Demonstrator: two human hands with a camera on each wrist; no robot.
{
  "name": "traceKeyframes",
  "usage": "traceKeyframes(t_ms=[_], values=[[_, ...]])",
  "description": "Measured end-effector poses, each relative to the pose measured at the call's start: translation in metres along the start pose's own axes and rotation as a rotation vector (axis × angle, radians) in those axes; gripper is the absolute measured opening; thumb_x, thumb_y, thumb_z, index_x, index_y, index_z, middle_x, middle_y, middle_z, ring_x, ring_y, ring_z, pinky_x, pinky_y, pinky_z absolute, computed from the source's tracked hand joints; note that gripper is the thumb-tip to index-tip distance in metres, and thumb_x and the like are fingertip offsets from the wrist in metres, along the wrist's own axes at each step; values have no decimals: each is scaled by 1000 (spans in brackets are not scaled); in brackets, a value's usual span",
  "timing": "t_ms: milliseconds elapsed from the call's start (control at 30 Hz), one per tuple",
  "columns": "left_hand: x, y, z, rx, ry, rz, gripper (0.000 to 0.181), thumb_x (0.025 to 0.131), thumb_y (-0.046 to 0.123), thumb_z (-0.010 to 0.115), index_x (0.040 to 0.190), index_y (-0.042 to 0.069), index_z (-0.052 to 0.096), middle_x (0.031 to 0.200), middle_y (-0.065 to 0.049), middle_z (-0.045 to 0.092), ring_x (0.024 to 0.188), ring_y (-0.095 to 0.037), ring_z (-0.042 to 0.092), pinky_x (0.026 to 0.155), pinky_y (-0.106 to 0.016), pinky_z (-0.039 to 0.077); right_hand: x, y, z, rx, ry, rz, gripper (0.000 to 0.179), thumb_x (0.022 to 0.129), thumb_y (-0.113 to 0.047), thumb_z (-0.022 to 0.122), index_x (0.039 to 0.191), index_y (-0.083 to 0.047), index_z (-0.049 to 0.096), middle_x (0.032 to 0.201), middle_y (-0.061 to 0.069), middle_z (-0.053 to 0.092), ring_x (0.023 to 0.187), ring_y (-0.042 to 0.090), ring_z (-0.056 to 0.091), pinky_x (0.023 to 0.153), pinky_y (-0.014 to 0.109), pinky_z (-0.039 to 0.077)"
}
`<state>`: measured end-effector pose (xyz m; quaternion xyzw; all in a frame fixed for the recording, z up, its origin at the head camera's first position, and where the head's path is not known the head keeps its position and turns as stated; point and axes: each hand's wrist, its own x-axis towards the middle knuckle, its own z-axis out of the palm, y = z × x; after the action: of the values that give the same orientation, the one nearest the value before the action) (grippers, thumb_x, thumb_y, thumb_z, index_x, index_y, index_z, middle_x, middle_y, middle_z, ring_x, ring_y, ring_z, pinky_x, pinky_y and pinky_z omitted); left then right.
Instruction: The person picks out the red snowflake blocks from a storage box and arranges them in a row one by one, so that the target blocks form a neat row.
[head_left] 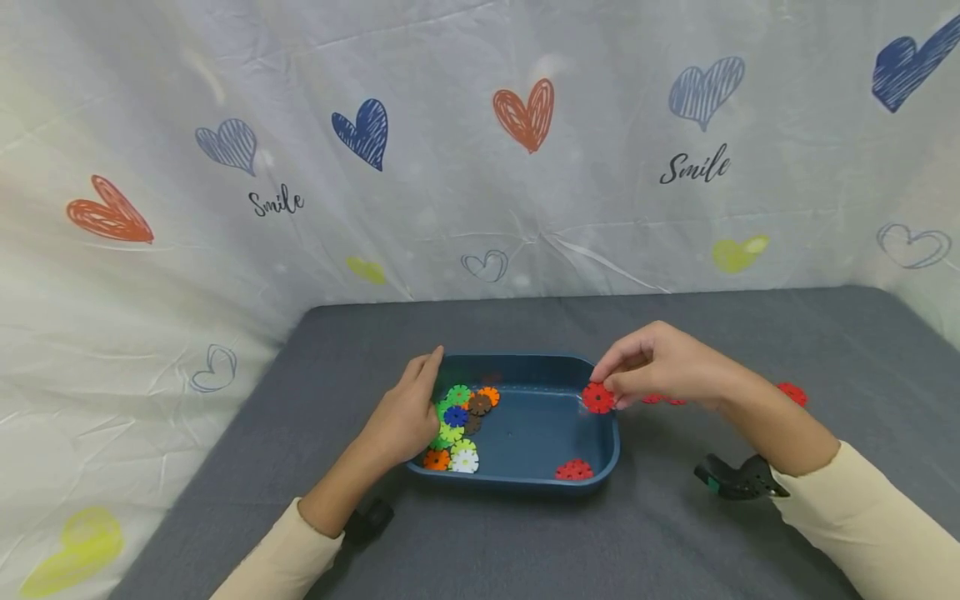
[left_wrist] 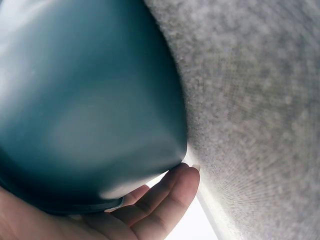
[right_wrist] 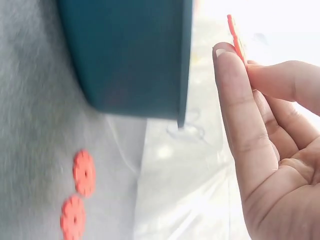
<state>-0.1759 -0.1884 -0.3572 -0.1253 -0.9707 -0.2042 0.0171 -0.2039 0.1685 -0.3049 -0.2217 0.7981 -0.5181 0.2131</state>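
A dark blue plastic tray lies on the grey cloth. My left hand grips its left end, and in the left wrist view fingers curl against the outer wall. Over the tray's right rim, my right hand pinches a red snowflake disc between thumb and index finger; the right wrist view shows that disc nearly edge-on. Inside the tray, red discs lie in the near right corner. Green, blue, brown, orange and white discs cluster at the left end, partly overlapping.
Right of the tray, two red discs lie close together on the cloth, partly hidden by my right hand in the head view. Another red disc lies farther right, behind the forearm. A white curtain with printed hearts hangs behind the table.
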Motion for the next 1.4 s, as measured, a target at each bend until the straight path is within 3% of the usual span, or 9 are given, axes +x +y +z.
traceKeyframes(t_ms=[367, 767, 1200, 1400], values=[[-1, 0, 1, 3, 2, -8, 74, 92, -5, 44, 161, 6, 20, 156, -18, 32, 45, -14, 31, 49, -31, 33, -27, 13, -26, -55, 74, 36, 22, 92, -10, 69, 109, 3, 73, 95, 13, 73, 82, 37, 71, 77, 43, 57], [-1, 0, 1, 2, 10, -5, 75, 92, -6, 45, 161, 6, 20, 155, -17, 33, 46, -14, 31, 49, -31, 33, -53, 33, -56, -48, 123, 55, 28, 95, -10, 67, 118, 7, 68, 102, 14, 72, 86, 35, 72, 79, 42, 57], [-1, 0, 1, -3, 12, -2, 74, 92, -6, 45, 160, 5, 21, 154, -17, 34, 46, -14, 30, 49, -30, 32, -78, 62, -95, -78, 220, 136, 25, 95, -9, 68, 116, 4, 70, 103, 5, 73, 87, 33, 72, 78, 39, 57], [0, 1, 0, 3, 10, 3, 75, 91, -6, 45, 161, 6, 20, 155, -17, 33, 46, -14, 30, 49, -30, 32, -85, 80, -115, -126, 291, 205, 30, 95, -12, 69, 120, 6, 67, 105, 2, 73, 88, 25, 72, 77, 39, 57]])
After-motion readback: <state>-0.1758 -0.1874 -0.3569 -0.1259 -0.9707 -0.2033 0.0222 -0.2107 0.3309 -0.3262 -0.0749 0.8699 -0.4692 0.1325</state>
